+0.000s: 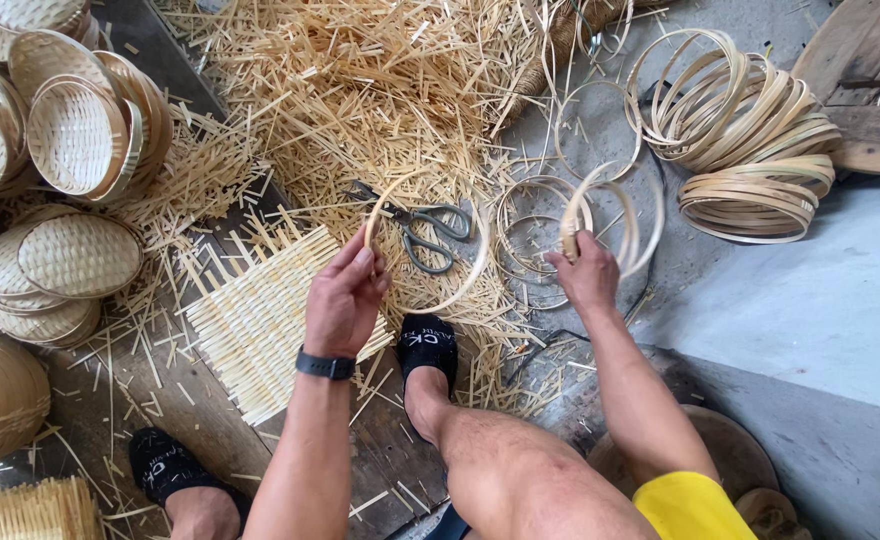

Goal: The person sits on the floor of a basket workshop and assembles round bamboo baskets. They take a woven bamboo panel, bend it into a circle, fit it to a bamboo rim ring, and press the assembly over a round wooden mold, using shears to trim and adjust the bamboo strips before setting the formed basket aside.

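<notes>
My left hand [345, 300] pinches the rim of a thin bamboo ring [472, 272] held over the straw-strewn floor. My right hand [585, 272] grips a small bunch of similar bamboo rings [628, 215], lifted upright. A flat woven bamboo mat [250, 315] lies on the floor just under my left hand. Grey-handled scissors [425, 228] rest on the straw between my two hands. My feet in black slippers [427, 345] stand below.
Stacks of woven bamboo baskets [75, 135] and lids [55, 270] sit at the left. Piles of bamboo hoops [740, 120] lie at the upper right beside wooden planks [865, 90]. Loose rings [530, 235] and cut strips [360, 80] cover the floor.
</notes>
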{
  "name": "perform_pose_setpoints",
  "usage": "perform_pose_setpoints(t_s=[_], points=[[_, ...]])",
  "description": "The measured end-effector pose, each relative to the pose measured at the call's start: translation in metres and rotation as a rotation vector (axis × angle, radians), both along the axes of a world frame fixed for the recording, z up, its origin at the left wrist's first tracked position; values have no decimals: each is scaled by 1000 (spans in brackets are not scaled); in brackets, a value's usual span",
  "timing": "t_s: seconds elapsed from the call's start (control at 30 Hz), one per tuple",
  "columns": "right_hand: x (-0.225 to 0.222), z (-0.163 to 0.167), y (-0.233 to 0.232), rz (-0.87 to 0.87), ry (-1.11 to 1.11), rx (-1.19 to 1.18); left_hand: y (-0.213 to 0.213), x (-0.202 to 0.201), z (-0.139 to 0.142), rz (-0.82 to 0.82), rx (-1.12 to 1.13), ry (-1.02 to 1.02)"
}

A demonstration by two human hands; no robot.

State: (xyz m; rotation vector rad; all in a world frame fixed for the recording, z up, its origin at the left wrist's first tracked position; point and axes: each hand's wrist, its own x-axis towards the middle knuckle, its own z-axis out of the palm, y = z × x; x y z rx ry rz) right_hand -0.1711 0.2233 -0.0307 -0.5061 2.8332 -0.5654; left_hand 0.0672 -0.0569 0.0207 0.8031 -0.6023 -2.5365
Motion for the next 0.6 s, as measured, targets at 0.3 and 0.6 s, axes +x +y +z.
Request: perform_pose_setpoints(t_s=[0.3,0.6], points=[[69,48,-41,360,205,-325,1,50,35,-176,-428,-421],[142,190,-151,1067,121,-703,2,83,81,-267,-132,-166]])
